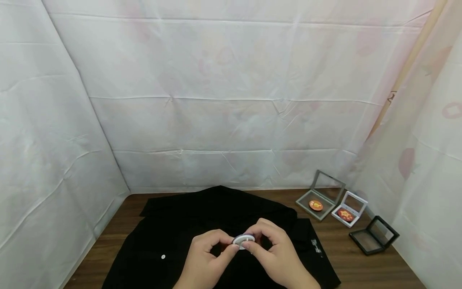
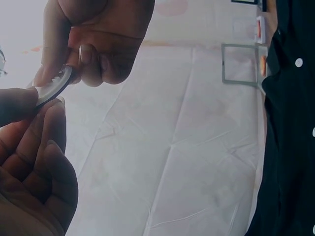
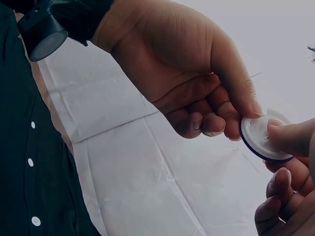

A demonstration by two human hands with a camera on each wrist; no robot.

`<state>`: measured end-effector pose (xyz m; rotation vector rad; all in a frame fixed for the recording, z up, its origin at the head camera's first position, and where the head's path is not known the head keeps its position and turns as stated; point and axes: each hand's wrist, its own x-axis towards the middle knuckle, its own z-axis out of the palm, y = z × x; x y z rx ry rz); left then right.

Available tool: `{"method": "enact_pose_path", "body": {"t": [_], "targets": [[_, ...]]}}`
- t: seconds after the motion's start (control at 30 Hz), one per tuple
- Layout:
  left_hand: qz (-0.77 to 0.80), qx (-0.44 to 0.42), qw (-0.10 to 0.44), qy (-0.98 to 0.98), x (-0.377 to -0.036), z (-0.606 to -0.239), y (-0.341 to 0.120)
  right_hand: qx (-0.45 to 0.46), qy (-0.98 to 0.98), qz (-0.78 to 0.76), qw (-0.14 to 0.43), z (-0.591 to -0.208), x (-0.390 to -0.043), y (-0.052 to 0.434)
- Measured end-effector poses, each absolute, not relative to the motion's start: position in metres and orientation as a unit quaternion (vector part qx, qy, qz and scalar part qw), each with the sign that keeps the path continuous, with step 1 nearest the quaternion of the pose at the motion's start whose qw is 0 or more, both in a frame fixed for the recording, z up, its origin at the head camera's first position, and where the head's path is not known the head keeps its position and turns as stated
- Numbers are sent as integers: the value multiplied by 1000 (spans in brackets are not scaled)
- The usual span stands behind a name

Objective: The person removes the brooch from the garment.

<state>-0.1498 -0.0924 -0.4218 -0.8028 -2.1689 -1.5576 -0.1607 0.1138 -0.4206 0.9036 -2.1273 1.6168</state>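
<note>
A round pin badge (image 1: 244, 239) with a white back and dark blue rim is held between both hands, its back towards me. My left hand (image 1: 207, 257) pinches its left edge between thumb and fingers. From the other side my right hand (image 1: 276, 251) grips it, the thumb resting on the white back. In the right wrist view a small metal pin shows on the badge (image 3: 253, 132) near that thumb. Beneath both hands lies a black shirt (image 1: 216, 204) with white buttons (image 1: 163, 257), spread over the brown table (image 1: 346, 257). The badge's front is hidden.
Three small hinged cases stand open at the right: a grey one (image 1: 304, 204) with an orange badge (image 1: 315, 205), a white one (image 1: 355, 220) with a red badge (image 1: 345, 215), and a black one (image 1: 368, 251). White cloth (image 1: 216, 120) walls the table in.
</note>
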Motion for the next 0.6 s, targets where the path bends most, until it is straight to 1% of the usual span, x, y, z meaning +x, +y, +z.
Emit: {"method": "enact_pose_path", "body": {"t": [0.33,0.6], "targets": [[-560,-274,187,-760,-150,-421,-92,323,-743,562,170,-422,-162,113],[-553,-277,192,-762,-152,-422,-94,323,-745,560,164,-421,-162,112]]}}
